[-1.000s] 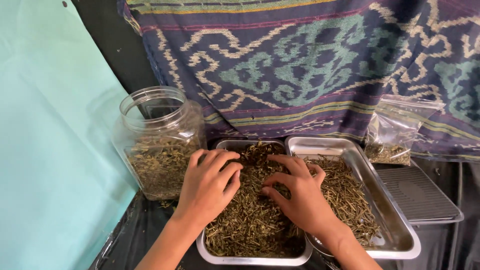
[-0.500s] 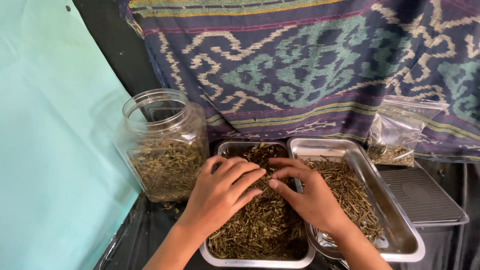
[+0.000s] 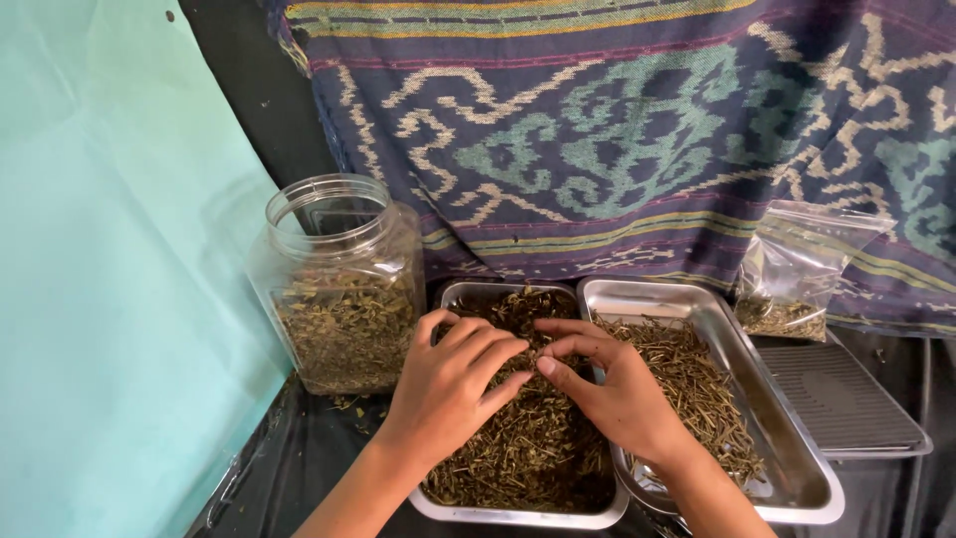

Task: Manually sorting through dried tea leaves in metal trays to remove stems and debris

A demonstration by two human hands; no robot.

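Two steel trays sit side by side. The left tray point(image 3: 518, 518) is heaped with dark dried herb bits point(image 3: 528, 448). The right tray point(image 3: 792, 468) holds paler dried stems point(image 3: 697, 384). My left hand point(image 3: 448, 389) lies palm down on the left tray's herbs, fingers spread and pointing right. My right hand point(image 3: 607, 394) rests over the seam between the trays, its thumb and forefinger pinched together on the herbs beside my left fingertips. Whether it holds a piece is unclear.
An open clear plastic jar point(image 3: 339, 284), about half full of dried leaves, stands left of the trays. A clear zip bag point(image 3: 802, 274) with some herbs leans on the patterned woven cloth point(image 3: 637, 130) behind. A ribbed grey platform point(image 3: 846, 399) lies at right; a teal sheet point(image 3: 110, 279) hangs at left.
My hands have drawn together over the left tray, fingertips now nearly meeting. The view has shifted slightly, so everything sits a little further right.
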